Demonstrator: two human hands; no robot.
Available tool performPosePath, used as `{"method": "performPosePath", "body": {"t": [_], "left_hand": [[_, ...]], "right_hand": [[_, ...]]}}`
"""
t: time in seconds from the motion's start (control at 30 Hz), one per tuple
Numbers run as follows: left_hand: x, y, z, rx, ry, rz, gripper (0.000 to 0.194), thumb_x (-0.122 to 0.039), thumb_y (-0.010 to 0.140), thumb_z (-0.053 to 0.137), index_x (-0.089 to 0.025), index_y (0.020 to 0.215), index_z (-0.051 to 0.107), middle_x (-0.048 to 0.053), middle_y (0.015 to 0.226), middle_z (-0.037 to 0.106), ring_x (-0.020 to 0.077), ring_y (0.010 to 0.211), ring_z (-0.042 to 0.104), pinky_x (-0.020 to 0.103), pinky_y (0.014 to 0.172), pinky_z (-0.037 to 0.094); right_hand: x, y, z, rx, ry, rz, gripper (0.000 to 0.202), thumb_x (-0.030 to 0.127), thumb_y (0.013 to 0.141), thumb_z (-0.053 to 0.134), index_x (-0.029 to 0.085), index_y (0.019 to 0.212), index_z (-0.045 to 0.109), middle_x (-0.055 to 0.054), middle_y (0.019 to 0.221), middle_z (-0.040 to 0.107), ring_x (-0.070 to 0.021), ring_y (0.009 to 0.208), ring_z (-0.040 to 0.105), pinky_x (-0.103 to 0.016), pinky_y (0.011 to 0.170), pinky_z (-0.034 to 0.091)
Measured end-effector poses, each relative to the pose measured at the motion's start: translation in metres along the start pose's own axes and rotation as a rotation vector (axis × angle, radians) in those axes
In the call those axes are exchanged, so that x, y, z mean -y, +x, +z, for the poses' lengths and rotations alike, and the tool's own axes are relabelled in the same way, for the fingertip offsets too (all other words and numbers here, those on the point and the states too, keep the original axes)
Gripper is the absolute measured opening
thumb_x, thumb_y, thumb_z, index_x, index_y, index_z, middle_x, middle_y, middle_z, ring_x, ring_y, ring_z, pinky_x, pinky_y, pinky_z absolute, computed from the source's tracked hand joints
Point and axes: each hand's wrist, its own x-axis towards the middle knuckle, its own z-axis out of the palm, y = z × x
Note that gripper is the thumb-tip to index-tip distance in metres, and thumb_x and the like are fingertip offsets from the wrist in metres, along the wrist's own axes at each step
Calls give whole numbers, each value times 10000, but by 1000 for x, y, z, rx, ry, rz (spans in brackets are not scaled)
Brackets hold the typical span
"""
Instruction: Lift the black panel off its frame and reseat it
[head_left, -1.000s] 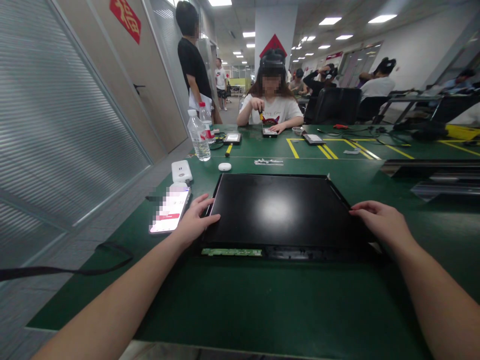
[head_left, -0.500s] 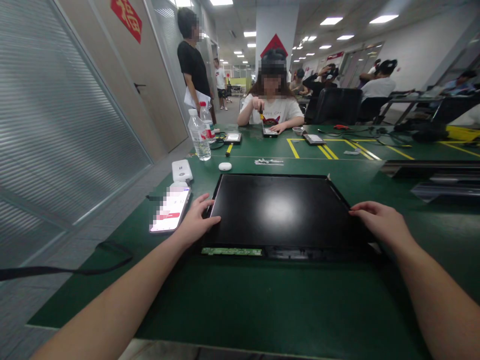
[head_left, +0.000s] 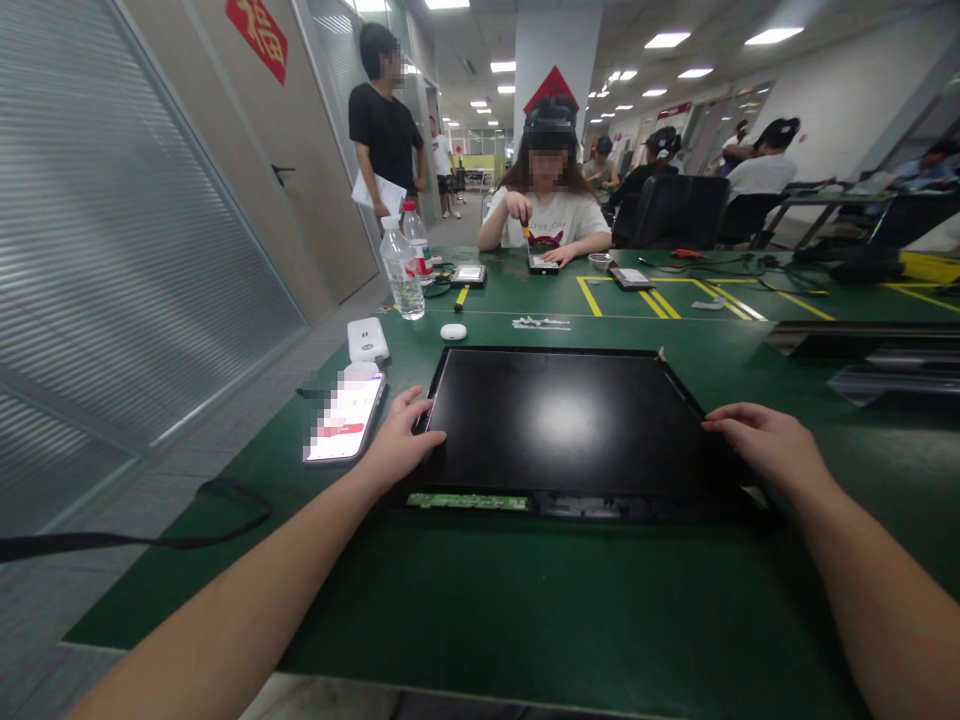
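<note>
While lying flat on the green table mat (head_left: 525, 600), the large glossy black flat display panel (head_left: 562, 425) has left hand (head_left: 397, 445) and right hand (head_left: 772, 445) spread open on its side edges; likely stiff, fragile, slippery — best gripped by edges, avoiding the exposed green circuit strip (head_left: 466, 501).

Bright, even light from rows of ceiling panels (head_left: 667, 40), far and overhead. Soft white glare patch mid-way on the glossy black panel (head_left: 562, 420); paler sheen on the green desk (head_left: 525, 600) far right. Shadows faint, short, under arms & panel's near edge. Wide-angle lens: walls, left blinds bow outward at edges. Focus sharp near; far bg slightly soft. Faces & phone screen (head_left: 343, 420) pixelated.
</note>
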Motion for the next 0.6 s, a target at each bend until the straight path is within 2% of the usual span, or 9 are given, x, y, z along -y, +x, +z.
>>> {"method": "performPosePath", "body": {"t": [0.17,0.43,0.6], "left_hand": [[-3,0,1,12,30,-10,499,-325,763,801,-195,1245,797,179,1747,455,454,1658,381,589,1384,266],[2,3,2,-5,5,12,482,-329,735,820,-236,1207,809,128,1703,508,437,1639,414,564,1377,301],[0,2,2,6,24,3,492,-339,744,802,-220,1222,801,153,1715,492,448,1643,407,569,1383,286]], "right_hand": [[1,-2,0,-3,-1,14,271,433,637,677,245,793,795,-69,784,764,-296,816,656,-426,787,447],[0,-1,0,-3,4,9,259,432,648,693,249,798,799,-63,725,733,-294,791,649,-417,763,448],[0,-1,-1,1,3,16,273,438,641,675,245,789,799,-67,732,748,-289,770,650,-418,737,444]]}}
